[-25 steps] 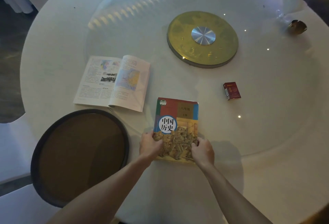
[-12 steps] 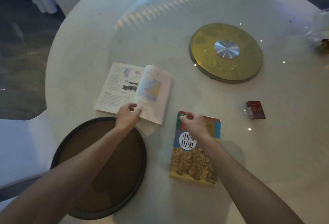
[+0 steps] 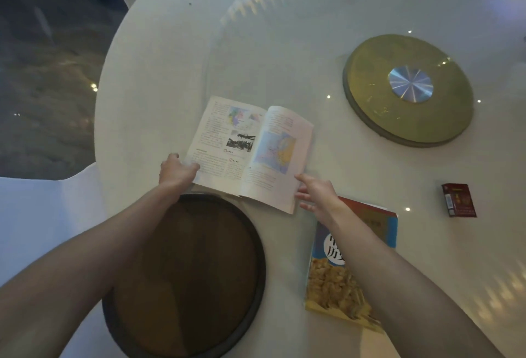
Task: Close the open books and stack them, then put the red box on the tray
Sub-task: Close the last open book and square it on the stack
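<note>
**Gripping the open book at its near corners**

Lying face up on the round white desk [image 3: 159, 78], the open history textbook [image 3: 247, 152] shows text, a black-and-white photograph and coloured maps. Its near edge sits just above the far rim of the dark round tray [image 3: 187, 275], which holds nothing.

The left hand [image 3: 176, 171] pinches the book's near-left corner, thumb on the page and fingers curled under the edge. The right hand [image 3: 316, 194] hovers at the book's near-right corner with fingers spread; the index finger touches the right-hand page edge, and whether the other fingers make contact I cannot tell.

The closed history textbook [image 3: 350, 266], with its colourful cover, lies on the desk just right of the tray, partly hidden under the right forearm. The small red box [image 3: 458, 199] lies flat on the desk well to the right, apart from both books. A gold turntable disc [image 3: 407, 90] with a silver hub sits farther back on the glass.
</note>
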